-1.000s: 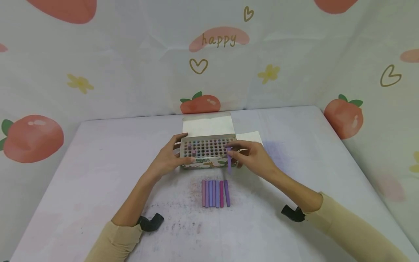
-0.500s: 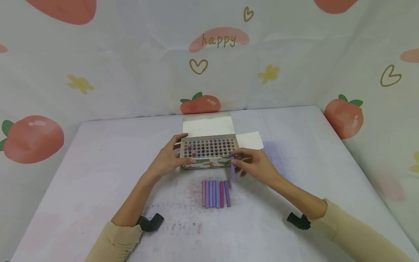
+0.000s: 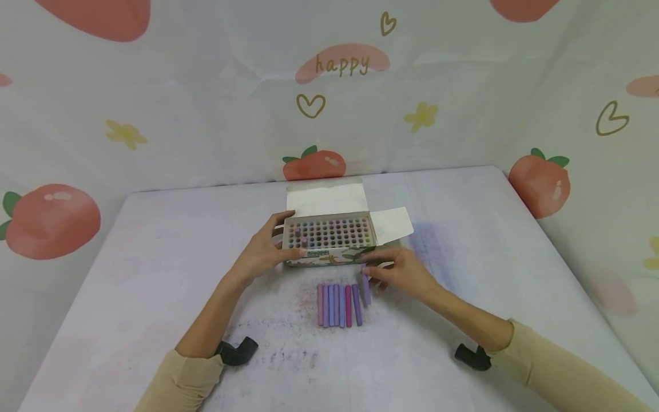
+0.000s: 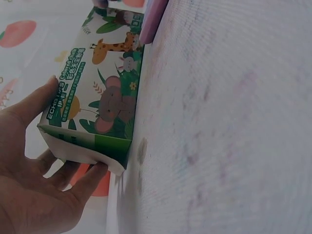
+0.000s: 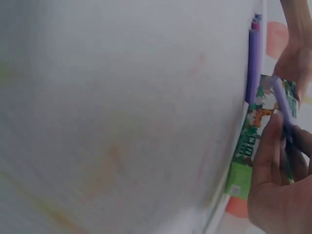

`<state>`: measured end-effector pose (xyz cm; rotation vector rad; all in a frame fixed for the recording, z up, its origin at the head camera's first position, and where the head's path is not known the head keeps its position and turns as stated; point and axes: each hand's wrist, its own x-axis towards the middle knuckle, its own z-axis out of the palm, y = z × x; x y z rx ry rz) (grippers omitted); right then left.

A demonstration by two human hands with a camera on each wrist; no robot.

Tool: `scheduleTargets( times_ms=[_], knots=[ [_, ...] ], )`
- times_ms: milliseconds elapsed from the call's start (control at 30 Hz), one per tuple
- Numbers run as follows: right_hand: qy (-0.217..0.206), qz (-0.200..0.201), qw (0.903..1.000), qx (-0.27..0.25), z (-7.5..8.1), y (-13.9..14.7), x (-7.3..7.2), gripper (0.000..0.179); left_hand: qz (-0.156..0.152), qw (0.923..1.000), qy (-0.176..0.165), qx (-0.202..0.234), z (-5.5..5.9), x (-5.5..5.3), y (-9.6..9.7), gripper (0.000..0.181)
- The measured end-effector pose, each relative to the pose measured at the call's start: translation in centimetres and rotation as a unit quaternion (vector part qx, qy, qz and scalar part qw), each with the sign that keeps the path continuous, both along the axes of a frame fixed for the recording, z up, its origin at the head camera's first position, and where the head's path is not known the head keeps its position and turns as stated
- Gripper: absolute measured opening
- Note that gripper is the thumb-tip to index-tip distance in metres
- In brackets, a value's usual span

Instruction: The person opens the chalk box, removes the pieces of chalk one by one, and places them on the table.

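An open cardboard box of colored chalk [image 3: 332, 259], printed with animals, stands mid-table with its lid folded back. Rows of round holes fill its top, and two purple-pink chalk ends poke up at the left. My left hand [image 3: 259, 249] holds the box's left end, thumb on the front face [image 4: 107, 83] and fingers round the end and back. My right hand [image 3: 404, 270] pinches a light purple chalk stick [image 3: 366, 290] between thumb and fingers, in front of the box's right corner. That stick [image 5: 282, 100] slants down beside a row of chalk sticks [image 3: 337, 306].
Several purple, blue and pink sticks lie side by side in that row, the rightmost dark purple one [image 3: 357, 305] slightly tilted. A white side flap [image 3: 392, 223] juts right from the box. Chalk smudges [image 3: 432, 249] mark the white tabletop; a printed cloth [image 3: 216, 114] hangs behind.
My right hand has come down and toward me from over the box's right end, bringing the light purple chalk stick to the row's right side. The left hand has stayed on the box.
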<state>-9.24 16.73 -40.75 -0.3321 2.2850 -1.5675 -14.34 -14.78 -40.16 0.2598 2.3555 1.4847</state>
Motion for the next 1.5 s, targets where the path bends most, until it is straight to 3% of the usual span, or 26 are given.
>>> scheduleTargets(
  times_ms=[233, 533, 867, 1333, 1500],
  knots=[
    [-0.046, -0.003, 0.9981, 0.041, -0.8, 0.0, 0.4, 0.027, 0.001, 1.0000, 0.002, 0.002, -0.1, 0.0, -0.1, 0.092],
    [-0.102, -0.007, 0.9946, -0.015, -1.9, -0.2, 0.6, 0.023, -0.001, 1.0000, 0.004, 0.003, 0.0, 0.1, 0.0, 0.092],
    [-0.118, -0.015, 0.9929, -0.012, -2.4, -0.2, 0.6, 0.021, -0.002, 1.0000, 0.002, 0.007, 0.1, 0.1, 0.0, 0.093],
    [-0.120, -0.003, 0.9925, -0.021, -1.7, -0.2, 0.6, 0.021, -0.001, 1.0000, 0.004, 0.007, 0.0, 0.0, 0.0, 0.093],
    [-0.060, 0.019, 0.9976, 0.030, -0.7, -0.2, 0.3, 0.019, 0.002, 1.0000, 0.001, 0.006, 0.1, 0.1, 0.0, 0.093]
  ],
)
